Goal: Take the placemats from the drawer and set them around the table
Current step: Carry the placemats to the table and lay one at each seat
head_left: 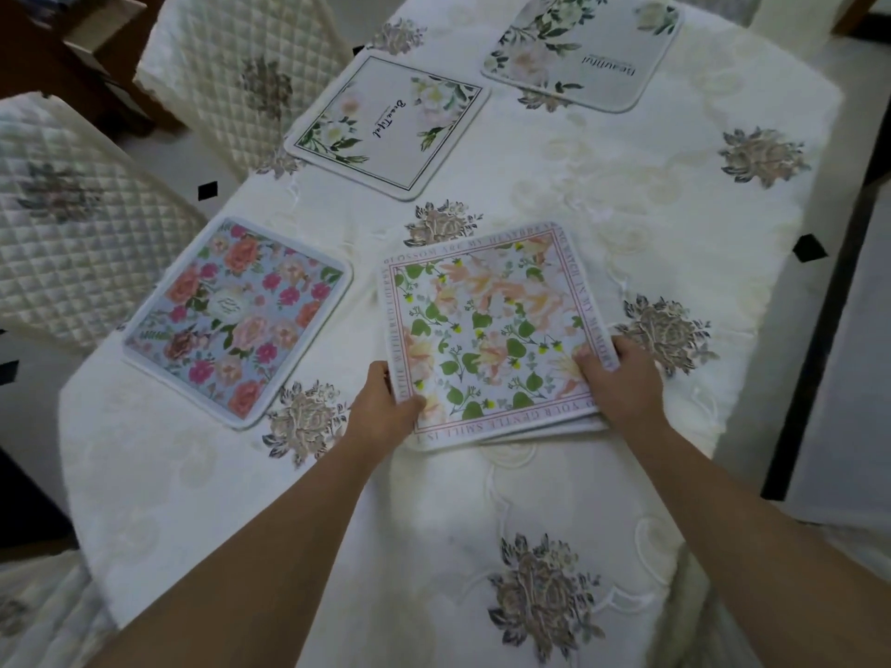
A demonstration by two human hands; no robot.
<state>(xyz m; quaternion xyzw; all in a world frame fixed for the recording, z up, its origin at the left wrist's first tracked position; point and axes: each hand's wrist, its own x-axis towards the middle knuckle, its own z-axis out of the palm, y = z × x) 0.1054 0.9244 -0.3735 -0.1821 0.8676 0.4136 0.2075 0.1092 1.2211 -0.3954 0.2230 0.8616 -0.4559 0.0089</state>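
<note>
Top mat hides mats under it, count unclear; far mat cut by top edge; border text partly blurred.

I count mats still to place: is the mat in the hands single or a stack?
A stack: under the pink-bordered mat more mat edges show at its near side.

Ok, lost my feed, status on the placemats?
Both hands, left and right, grip the placemat stack. Three placemats laid. Nothing in the way.

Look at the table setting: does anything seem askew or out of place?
Yes. The far placemat is turned differently from the white one beside it. Both hands hold a stack of mats, not yet laid.
</note>
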